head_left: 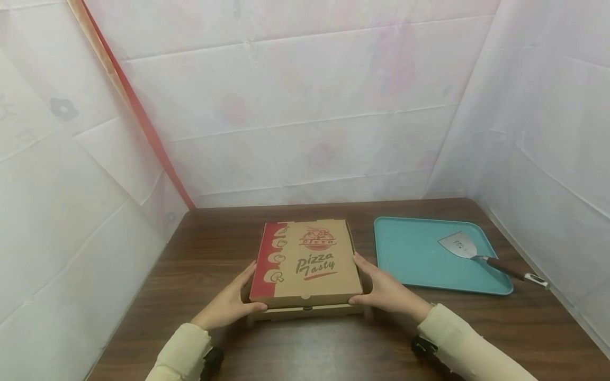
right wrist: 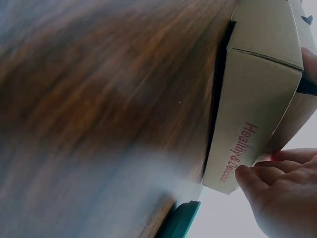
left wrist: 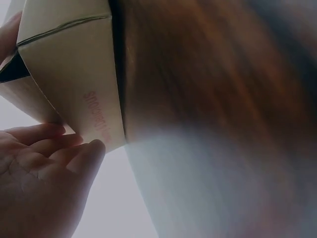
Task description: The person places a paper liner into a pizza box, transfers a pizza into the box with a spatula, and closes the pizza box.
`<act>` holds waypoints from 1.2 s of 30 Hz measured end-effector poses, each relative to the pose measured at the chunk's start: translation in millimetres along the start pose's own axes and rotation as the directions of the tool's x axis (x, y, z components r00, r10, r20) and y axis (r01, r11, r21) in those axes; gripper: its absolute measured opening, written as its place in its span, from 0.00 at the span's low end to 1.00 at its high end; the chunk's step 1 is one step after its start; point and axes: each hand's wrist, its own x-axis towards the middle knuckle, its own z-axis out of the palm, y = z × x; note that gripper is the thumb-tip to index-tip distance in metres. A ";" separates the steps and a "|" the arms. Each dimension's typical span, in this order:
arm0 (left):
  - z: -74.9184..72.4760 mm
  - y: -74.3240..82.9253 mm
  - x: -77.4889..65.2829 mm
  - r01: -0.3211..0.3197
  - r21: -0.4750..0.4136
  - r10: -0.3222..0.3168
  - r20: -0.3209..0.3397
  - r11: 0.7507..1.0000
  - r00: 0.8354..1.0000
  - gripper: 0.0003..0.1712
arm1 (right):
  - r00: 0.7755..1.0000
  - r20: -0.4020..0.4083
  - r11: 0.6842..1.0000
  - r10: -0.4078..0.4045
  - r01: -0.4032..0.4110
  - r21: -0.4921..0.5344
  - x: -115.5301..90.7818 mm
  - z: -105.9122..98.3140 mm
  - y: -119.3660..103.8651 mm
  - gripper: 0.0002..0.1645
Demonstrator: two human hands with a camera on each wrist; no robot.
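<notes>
A tan pizza box [head_left: 329, 286] with a red printed strip lies on the table, its front side facing me. Its upper part sits above the lower part, and a dark wedge of a gap shows between them at the front corners in both wrist views. My left hand [head_left: 229, 302] grips the left front corner, thumb in front and fingers along the side. At the opposite corner my right hand [head_left: 388, 291] holds on the same way. Red lettering runs along the lower side wall [right wrist: 252, 109] in the right wrist view.
To the right a turquoise tray [head_left: 405, 264] lies on the brown wooden table [head_left: 209, 238]. On it rests a pizza server [head_left: 459, 245], its dark handle reaching over the tray's right rim. White patterned sheets [head_left: 295, 106] hang behind and at both sides.
</notes>
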 end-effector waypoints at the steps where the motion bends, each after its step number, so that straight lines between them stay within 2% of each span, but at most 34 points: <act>1: -0.2 -0.1 0.1 0.000 0.002 0.000 0.004 1.000 1.000 0.64 | 1.000 0.000 1.000 -0.005 0.005 -0.005 0.0 0.0 0.2 0.66; 10: -1.0 0.8 -0.9 0.039 0.007 -0.039 -0.022 0.999 0.999 0.57 | 1.000 0.020 1.000 0.004 -0.004 0.003 -0.2 -1.9 -0.9 0.63; 16: -0.2 0.3 -1.7 0.028 0.013 -0.028 -0.029 1.000 0.999 0.58 | 1.000 0.027 1.000 0.003 -0.003 0.003 -0.5 -0.8 -0.4 0.61; 23: -0.4 0.6 -1.4 -0.002 0.031 0.003 -0.011 1.000 1.000 0.60 | 0.999 0.048 0.999 -0.006 0.009 -0.049 -0.4 1.4 0.3 0.60; 36: -1.7 -0.1 1.2 -0.023 0.125 0.022 0.014 0.992 1.000 0.59 | 0.997 0.074 0.996 0.018 -0.012 -0.091 -1.3 0.4 -4.1 0.58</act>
